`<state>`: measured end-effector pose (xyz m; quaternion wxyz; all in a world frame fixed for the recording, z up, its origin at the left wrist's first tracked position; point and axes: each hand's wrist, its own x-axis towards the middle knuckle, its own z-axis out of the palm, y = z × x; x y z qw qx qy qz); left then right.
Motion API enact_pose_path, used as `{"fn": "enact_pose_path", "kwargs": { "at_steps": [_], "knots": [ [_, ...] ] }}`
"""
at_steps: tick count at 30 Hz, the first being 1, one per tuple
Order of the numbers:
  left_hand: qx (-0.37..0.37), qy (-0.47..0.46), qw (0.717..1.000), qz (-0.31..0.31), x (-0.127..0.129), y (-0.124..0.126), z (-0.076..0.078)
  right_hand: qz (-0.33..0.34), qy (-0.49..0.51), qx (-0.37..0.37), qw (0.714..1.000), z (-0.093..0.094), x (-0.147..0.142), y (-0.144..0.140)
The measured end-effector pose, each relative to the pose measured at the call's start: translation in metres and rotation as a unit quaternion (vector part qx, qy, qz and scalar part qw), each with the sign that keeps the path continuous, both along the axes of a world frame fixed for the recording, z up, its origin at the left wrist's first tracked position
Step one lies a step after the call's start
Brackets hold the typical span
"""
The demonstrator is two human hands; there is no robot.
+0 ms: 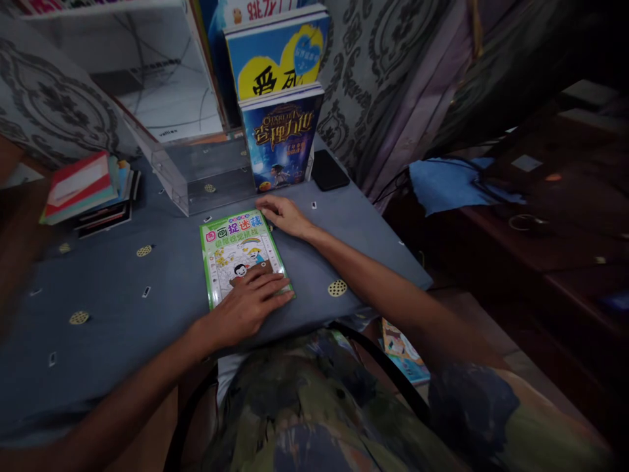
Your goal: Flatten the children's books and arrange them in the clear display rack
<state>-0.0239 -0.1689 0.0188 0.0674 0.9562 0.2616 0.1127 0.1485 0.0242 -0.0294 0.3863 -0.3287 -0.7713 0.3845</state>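
Observation:
A picture book with a green border, colourful Chinese title and cartoon children on its cover lies closed on the grey-blue tablecloth in front of me. My left hand rests palm down over its lower part, fingers stretched out and a little spread. At the book's upper right corner, my right hand touches the edge with loosely bent fingers, thumb apart from them.
Upright books, among them a blue one and a yellow-and-blue one, stand behind beside a clear acrylic holder. A black phone lies to their right. A pile of books sits at left. The table edge runs along my lap.

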Motion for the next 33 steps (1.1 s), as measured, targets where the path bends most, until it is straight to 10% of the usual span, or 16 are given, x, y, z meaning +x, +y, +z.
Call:
{"fn": "enact_pose_path", "kwargs": {
  "at_steps": [21,33],
  "knots": [
    [0.105,-0.046,0.968,0.222,-0.069,-0.103,-0.012,0.011,-0.021,0.006,1.000,0.000,0.004,-0.008],
    [0.027,-0.107,0.944,0.311,-0.089,-0.032,-0.011,-0.004,-0.099,0.081,0.992,0.005,0.003,-0.014]
  ]
}}
